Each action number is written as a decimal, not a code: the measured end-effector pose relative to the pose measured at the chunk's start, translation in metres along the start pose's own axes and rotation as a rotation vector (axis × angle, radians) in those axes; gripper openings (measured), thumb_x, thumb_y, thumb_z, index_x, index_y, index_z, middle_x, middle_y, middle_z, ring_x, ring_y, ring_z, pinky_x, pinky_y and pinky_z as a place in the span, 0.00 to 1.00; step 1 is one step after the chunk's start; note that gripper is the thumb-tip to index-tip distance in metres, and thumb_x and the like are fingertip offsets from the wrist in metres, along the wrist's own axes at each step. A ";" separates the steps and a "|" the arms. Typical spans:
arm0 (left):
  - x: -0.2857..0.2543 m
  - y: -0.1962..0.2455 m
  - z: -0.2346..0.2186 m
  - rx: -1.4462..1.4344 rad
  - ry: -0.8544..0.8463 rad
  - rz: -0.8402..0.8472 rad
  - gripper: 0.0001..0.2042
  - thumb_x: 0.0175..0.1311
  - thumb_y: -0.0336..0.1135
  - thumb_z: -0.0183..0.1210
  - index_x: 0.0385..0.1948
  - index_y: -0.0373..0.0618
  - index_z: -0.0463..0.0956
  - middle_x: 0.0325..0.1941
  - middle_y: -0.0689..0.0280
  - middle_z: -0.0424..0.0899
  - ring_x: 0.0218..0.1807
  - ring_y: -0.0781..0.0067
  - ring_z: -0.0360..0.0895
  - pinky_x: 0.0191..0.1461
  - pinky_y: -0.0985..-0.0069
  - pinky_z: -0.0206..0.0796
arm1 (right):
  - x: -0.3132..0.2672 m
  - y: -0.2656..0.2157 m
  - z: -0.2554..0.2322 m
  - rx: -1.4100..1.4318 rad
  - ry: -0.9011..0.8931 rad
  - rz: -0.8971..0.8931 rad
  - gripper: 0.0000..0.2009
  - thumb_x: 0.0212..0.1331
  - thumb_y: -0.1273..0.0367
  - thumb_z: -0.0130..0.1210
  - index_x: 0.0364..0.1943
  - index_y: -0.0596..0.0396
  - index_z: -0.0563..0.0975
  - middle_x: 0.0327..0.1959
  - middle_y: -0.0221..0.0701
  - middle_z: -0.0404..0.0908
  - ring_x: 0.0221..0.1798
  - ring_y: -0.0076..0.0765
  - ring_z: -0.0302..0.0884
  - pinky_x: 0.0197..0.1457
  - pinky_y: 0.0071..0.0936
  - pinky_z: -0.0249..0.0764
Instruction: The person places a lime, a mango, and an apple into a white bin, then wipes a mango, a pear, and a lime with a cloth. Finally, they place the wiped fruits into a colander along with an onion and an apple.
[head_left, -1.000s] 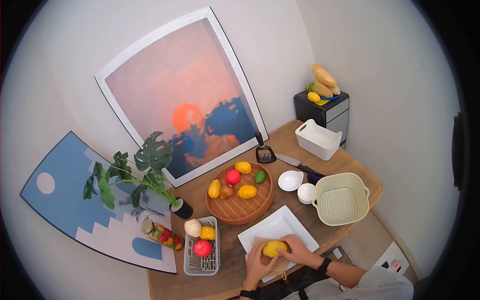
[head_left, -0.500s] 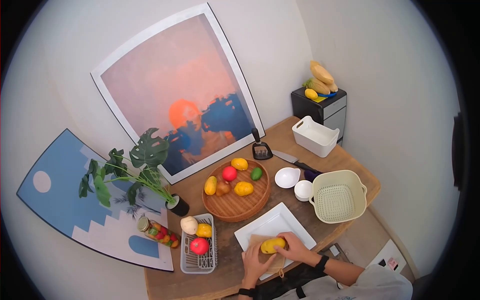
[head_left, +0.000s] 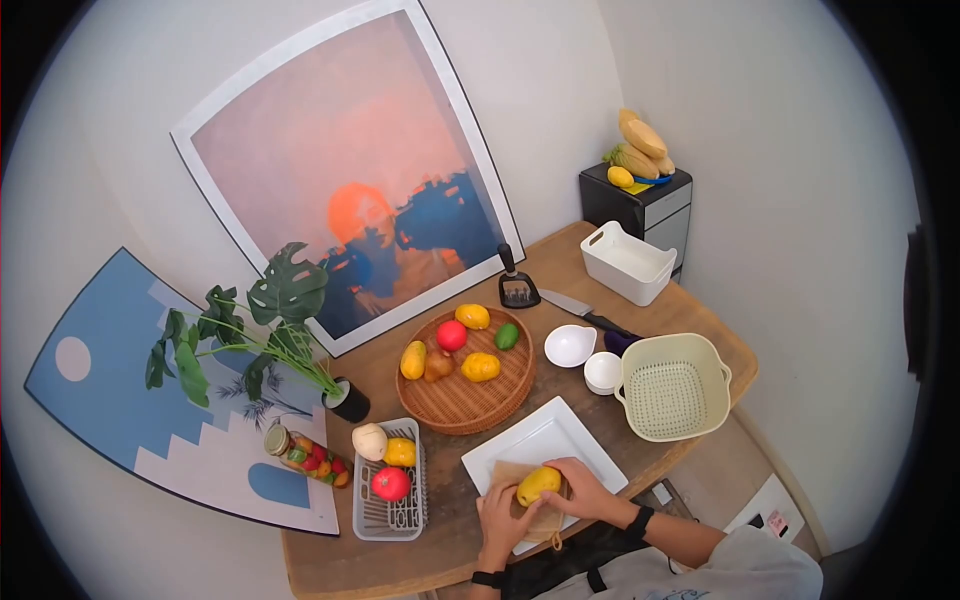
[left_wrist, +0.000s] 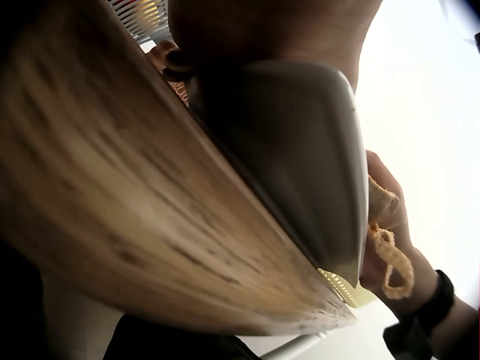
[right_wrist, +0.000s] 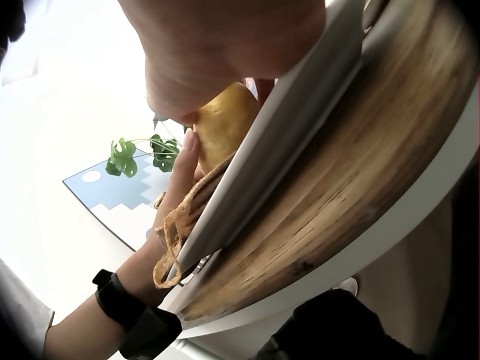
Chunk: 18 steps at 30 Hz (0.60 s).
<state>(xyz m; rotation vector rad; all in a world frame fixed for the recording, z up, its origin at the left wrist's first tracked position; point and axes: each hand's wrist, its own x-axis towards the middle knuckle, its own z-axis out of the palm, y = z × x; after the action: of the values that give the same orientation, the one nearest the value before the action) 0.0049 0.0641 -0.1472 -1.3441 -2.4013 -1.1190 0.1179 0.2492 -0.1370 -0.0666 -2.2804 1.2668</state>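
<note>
A yellow, mango-like fruit (head_left: 539,486) sits between my two hands over a small wooden board (head_left: 512,473). Beneath the board is a white square plate (head_left: 540,437). My left hand (head_left: 503,517) holds the fruit from the left, its thumb along the near side. From the right, my right hand (head_left: 587,489) grips the fruit with fingers over its far end. In the right wrist view the fruit (right_wrist: 223,126) shows close above the board's edge, with a cord loop (right_wrist: 169,255) hanging off. The left wrist view hides the fruit behind the plate (left_wrist: 292,150).
Behind the plate stands a round wicker tray (head_left: 470,405) of fruit. A grey basket (head_left: 389,525) and a jar (head_left: 305,458) are at left. White bowls (head_left: 570,345), a knife (head_left: 570,303), a masher (head_left: 519,290), a colander (head_left: 675,390) and a white bin (head_left: 628,262) lie rightward.
Between both hands the fruit has turned from lying nearly level to a steeper slant. The whole head view has shifted slightly, so everything sits a little further left and higher.
</note>
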 end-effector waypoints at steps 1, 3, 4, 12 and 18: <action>0.001 0.005 -0.002 -0.005 0.002 -0.022 0.28 0.56 0.55 0.75 0.51 0.43 0.82 0.48 0.60 0.85 0.52 0.59 0.81 0.54 0.62 0.61 | -0.001 0.000 0.000 0.015 0.004 0.020 0.31 0.63 0.57 0.69 0.63 0.63 0.73 0.55 0.48 0.79 0.60 0.55 0.77 0.66 0.42 0.72; 0.004 0.015 -0.008 -0.014 0.002 -0.069 0.29 0.55 0.55 0.76 0.51 0.43 0.82 0.48 0.61 0.85 0.52 0.59 0.81 0.54 0.62 0.61 | -0.004 -0.001 0.003 0.057 0.045 0.112 0.30 0.63 0.57 0.69 0.63 0.63 0.74 0.55 0.48 0.79 0.59 0.54 0.77 0.65 0.42 0.73; 0.005 0.017 -0.009 0.001 -0.003 -0.059 0.30 0.54 0.55 0.76 0.52 0.44 0.82 0.48 0.61 0.85 0.52 0.59 0.81 0.54 0.63 0.61 | -0.005 -0.001 0.004 0.078 0.066 0.156 0.30 0.63 0.57 0.70 0.62 0.62 0.74 0.54 0.48 0.80 0.59 0.54 0.78 0.65 0.42 0.74; 0.001 0.008 -0.007 0.056 -0.049 -0.005 0.29 0.55 0.56 0.75 0.50 0.43 0.84 0.51 0.62 0.84 0.55 0.61 0.80 0.56 0.62 0.61 | -0.007 0.009 0.006 0.020 0.021 0.138 0.27 0.64 0.58 0.69 0.60 0.62 0.75 0.54 0.47 0.80 0.58 0.54 0.79 0.64 0.42 0.74; 0.001 0.008 -0.005 0.066 -0.060 -0.012 0.27 0.58 0.57 0.72 0.48 0.41 0.85 0.53 0.62 0.84 0.57 0.60 0.79 0.59 0.61 0.61 | -0.002 0.001 0.002 -0.010 -0.002 0.062 0.31 0.64 0.57 0.68 0.64 0.63 0.74 0.58 0.50 0.79 0.61 0.56 0.77 0.67 0.43 0.72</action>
<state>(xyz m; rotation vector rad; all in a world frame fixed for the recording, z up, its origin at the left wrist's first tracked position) 0.0094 0.0638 -0.1386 -1.3634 -2.4681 -1.0065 0.1189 0.2476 -0.1395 -0.1405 -2.3023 1.2871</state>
